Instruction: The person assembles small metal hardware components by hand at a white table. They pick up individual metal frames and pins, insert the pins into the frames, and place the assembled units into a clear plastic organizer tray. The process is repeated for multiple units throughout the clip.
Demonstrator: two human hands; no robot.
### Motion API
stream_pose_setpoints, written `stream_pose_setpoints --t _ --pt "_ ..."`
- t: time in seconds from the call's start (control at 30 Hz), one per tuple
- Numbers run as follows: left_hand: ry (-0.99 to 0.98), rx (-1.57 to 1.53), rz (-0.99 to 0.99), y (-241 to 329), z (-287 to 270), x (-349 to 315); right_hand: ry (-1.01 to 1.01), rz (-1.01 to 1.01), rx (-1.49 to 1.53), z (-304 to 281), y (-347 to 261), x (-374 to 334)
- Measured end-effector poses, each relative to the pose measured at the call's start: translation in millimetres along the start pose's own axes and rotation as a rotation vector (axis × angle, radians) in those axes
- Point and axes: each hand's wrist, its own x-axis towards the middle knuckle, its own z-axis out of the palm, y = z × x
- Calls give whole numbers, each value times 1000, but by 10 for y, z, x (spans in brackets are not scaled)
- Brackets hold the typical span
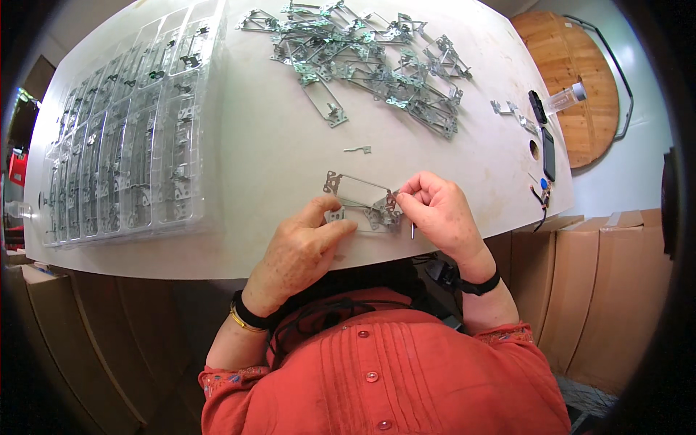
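Near the table's front edge lies a metal bracket frame (362,180), with flat perforated end plates joined by thin rods. A second, similar set of plates and rods seems to overlap it, and I cannot tell whether they are joined. My left hand (296,243) is closed, thumb and index finger pinching a plate at the left end. At the right end, my right hand (441,214) pinches the other plate. A thin metal pin (413,230) juts out beneath the right hand; its upper part is hidden. Beyond the frame lies a small flat metal strip (357,149).
A tangled heap of metal bracket frames (370,58) covers the far middle. Clear plastic trays (206,145) filled with metal parts stand at left. On the right are loose metal pieces (515,114), a phone (549,154) and a clear bottle (565,98). Cardboard boxes (580,290) stand beside the table.
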Motion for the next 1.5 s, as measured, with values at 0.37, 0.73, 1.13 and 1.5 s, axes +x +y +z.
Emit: stream_pose_setpoints --t 0.37,0.73,1.13,1.5 --pt "7 -28 15 -11 17 -19 -7 149 295 -140 -23 -39" --pt "43 -5 9 2 10 -13 174 167 386 -566 266 142" --pt "59 -33 -38 42 37 -15 283 66 469 -568 460 377" --pt "109 88 -70 118 111 -2 92 -162 -111 -269 302 -205"
